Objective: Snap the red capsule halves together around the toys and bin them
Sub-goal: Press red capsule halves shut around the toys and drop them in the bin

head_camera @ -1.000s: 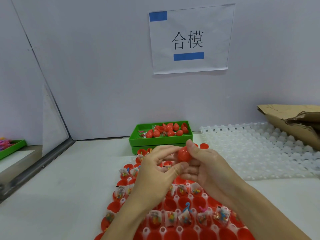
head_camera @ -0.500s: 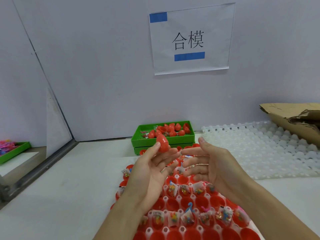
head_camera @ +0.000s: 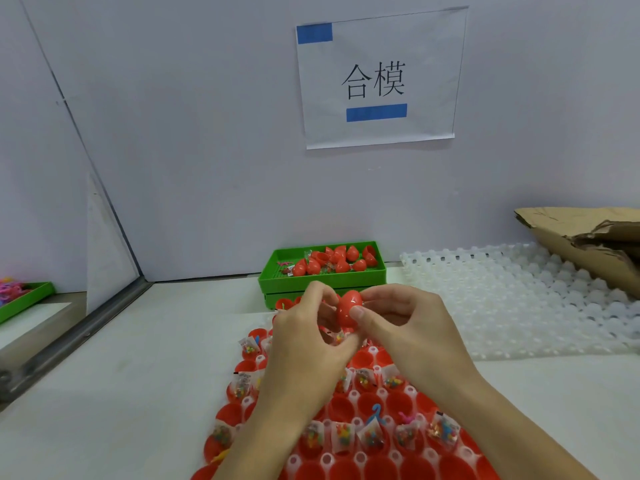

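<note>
Above the near end of the red capsule tray (head_camera: pixel 346 441), both hands hold one red capsule (head_camera: pixel 349 311). The right hand (head_camera: pixel 408 327) pinches it between thumb and forefinger, and the left hand (head_camera: pixel 304 337) curls round its 9 o'clock side and underside, so neither hand is farther off. Its long axis runs roughly 12 to 6 o'clock, tilted a little, the narrower end seemingly toward 12 (a highlight blurs the tip). A small toy packet (head_camera: pixel 338 338) shows just under the left fingers; whether it is inside the shell I cannot tell. From the hands, the green bin (head_camera: pixel 323 277) of finished capsules lies at 12 o'clock, near. Probably the halves want one squeeze along that axis before the toss forward.
</note>
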Demonstrator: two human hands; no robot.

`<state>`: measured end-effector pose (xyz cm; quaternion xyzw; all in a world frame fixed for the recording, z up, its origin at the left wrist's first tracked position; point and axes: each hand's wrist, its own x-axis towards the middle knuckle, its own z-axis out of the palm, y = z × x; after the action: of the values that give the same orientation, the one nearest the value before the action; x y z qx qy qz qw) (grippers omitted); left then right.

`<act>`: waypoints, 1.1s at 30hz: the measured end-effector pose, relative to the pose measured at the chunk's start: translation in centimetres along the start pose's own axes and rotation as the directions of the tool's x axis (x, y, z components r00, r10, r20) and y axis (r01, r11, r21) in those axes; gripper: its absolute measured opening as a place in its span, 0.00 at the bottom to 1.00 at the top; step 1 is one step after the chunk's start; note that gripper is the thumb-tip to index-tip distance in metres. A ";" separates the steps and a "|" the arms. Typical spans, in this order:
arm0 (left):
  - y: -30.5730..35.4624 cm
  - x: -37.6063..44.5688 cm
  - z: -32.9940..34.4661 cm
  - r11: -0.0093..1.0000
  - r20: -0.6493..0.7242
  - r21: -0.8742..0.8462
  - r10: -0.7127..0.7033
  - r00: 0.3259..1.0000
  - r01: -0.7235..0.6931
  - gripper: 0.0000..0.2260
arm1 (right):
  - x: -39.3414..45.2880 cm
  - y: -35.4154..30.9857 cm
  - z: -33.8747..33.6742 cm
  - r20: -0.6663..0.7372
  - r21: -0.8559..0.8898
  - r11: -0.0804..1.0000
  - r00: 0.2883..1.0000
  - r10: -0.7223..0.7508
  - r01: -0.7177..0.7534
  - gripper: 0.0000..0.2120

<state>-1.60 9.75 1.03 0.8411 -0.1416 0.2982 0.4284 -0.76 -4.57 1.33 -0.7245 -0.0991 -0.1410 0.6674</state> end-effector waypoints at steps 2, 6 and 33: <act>0.1 0.1 -0.1 1.000 0.042 -0.004 -0.003 0.999 0.003 0.15 | 0.2 0.1 -0.2 -0.011 0.008 1.000 1.000 0.008 -0.008 0.07; 0.1 0.3 -0.5 0.996 0.109 -0.066 -0.052 0.993 0.060 0.25 | 0.4 0.1 -0.9 0.032 -0.018 1.000 0.999 0.013 -0.013 0.11; -0.1 0.3 -0.3 0.996 0.065 0.021 0.089 0.994 -0.090 0.18 | 0.2 0.4 -0.2 0.148 0.057 0.996 0.987 0.055 -0.064 0.07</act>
<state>-1.41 10.07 1.29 0.8482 -0.1893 0.2916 0.3996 -0.48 -4.79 0.98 -0.7146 -0.1302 -0.0643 0.6843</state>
